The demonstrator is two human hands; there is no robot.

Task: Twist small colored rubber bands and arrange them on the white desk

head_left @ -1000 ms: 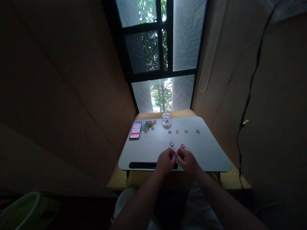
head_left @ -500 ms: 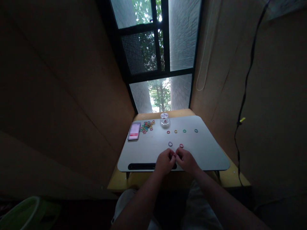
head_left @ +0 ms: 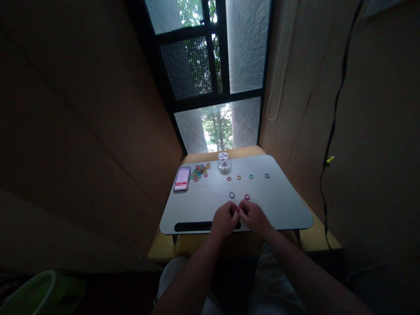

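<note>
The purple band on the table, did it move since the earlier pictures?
No. The purple band keeps its place beside the red band, below the row of four; only the camera shifted.

Red band (head_left: 237, 211), grey table (head_left: 282, 205)

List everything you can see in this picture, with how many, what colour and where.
lap table: one, pale grey, in front of the person under the window.
loose bands pile: many, mixed colours, far left of the table.
phone: one, pink-lit screen, left edge beside the pile.
glass jar: one, clear, far middle of the table.
row of bands: four, red, yellow, green, blue, right of the jar.
near bands: two, purple and red, just beyond the hands.
pinched band: one, red, between both hands.
cable: one, black, on the right wall.
green tub: one, bottom left.
left hand: pinching the band.
right hand: pinching the band.
</note>
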